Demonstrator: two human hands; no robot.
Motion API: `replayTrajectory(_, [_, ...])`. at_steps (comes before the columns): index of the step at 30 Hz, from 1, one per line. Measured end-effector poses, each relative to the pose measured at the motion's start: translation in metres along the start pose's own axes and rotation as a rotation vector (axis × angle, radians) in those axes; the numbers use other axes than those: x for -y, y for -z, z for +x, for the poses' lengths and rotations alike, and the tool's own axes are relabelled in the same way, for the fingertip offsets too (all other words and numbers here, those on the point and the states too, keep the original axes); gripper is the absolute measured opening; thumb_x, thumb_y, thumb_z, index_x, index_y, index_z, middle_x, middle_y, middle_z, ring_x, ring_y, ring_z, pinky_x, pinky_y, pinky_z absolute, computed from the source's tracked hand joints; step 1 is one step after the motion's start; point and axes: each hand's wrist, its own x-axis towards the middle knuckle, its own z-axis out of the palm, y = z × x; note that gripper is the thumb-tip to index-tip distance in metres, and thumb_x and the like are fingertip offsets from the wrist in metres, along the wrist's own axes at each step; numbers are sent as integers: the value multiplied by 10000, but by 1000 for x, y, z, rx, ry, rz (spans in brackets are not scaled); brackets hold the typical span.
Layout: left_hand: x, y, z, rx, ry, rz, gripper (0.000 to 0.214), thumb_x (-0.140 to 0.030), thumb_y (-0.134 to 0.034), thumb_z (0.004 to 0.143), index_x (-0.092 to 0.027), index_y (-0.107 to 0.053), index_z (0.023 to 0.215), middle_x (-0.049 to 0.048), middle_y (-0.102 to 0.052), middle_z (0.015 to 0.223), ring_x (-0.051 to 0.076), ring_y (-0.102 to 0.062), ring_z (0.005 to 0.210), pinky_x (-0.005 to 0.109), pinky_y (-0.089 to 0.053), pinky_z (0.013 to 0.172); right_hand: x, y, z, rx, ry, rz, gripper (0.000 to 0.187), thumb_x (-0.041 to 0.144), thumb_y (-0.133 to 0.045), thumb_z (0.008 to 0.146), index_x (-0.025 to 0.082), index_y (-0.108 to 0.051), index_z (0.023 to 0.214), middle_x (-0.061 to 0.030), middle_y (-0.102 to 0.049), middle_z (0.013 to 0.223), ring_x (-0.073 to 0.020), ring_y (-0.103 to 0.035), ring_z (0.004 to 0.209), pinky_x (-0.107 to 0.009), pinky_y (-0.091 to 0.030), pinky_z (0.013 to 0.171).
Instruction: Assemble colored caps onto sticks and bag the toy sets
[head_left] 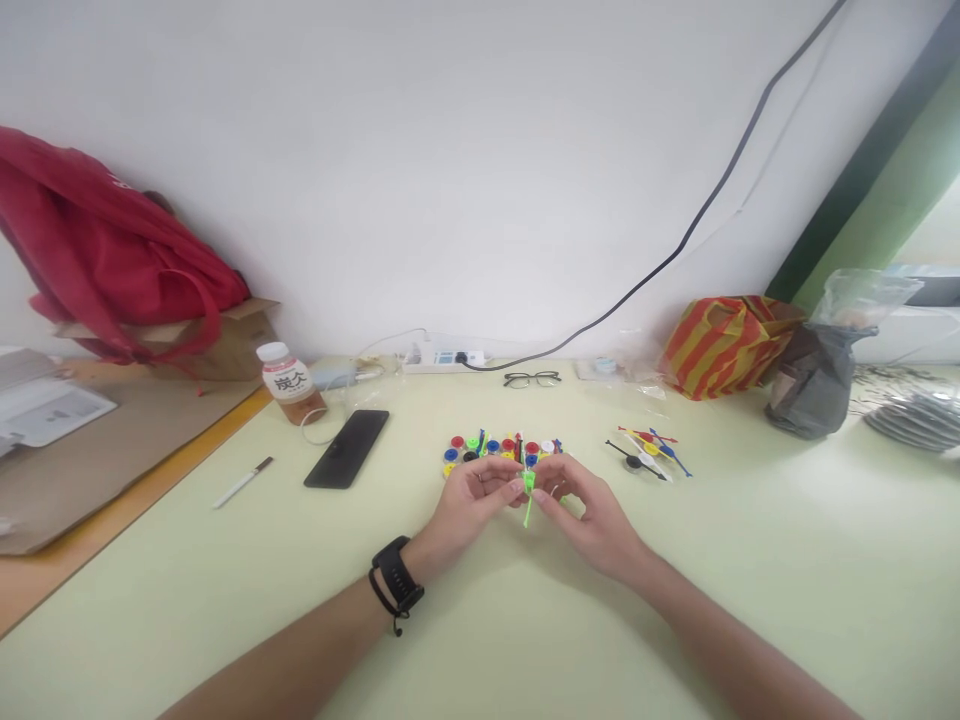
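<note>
Between my two hands, just above the table, is a small bright green plastic piece (529,483) with a thin stem pointing down toward me. My left hand (480,497) pinches it from the left, thumb and fingers closed. From the other side my right hand (583,508) grips it the same way; its fingertips are partly hidden. Right behind the hands lie several small round plastic discs (457,442) in red, blue, yellow, green, black and white, with some thin sticks among them. Off to the right rests a loose pile of coloured arrow-tipped sticks with discs (649,452).
A black phone (347,449), a drink bottle (291,384) and a white pen-like stick (244,483) lie to the left. Glasses (532,379) and a power strip (442,360) sit by the wall. A striped bag (724,345) and a grey plastic bag (810,385) stand at right.
</note>
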Motion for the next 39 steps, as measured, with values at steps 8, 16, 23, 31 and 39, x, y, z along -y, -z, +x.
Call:
replayTrajectory(8, [1,0,1,-12,-6,-3,329,-368,-878,775,-153,-773,1001,86,-770,956,202,-725,848,337,-617,800,-7,1,-3,-100,55,-37,568,411,-549,1013,294,-367,1538,-55,-638,1072,-187,-633,824,-357,-548,785])
replayTrajectory(16, [2,1,1,-4,-2,-10,328,-355,-886,767,-152,-773,999,76,-774,911,186,-726,785,340,-619,800,-2,5,1,1,-26,-113,388,485,-490,1033,208,-617,793,-17,-613,733,-175,-543,689,-301,-441,641])
replayTrajectory(23, [6,3,1,35,1,19,322,-350,-854,809,-155,-772,1052,105,-788,1018,228,-743,942,350,-621,852,2,2,1,47,-29,-37,326,502,-512,1023,217,-636,926,-44,-687,862,-182,-597,753,-293,-485,667])
replayTrajectory(31, [15,5,1,60,-16,30,343,-265,-914,731,-173,-741,1014,80,-777,1032,216,-755,943,345,-611,898,-1,2,3,133,-153,109,402,554,-520,1003,224,-477,777,44,-438,681,-134,-411,621,-257,-367,571])
replayTrajectory(39, [13,2,0,47,-2,132,310,-375,-824,836,-179,-731,1057,61,-727,921,162,-686,804,277,-577,731,-21,45,13,-18,-67,-538,255,269,-491,962,222,-425,721,7,-527,725,-170,-488,700,-299,-331,645])
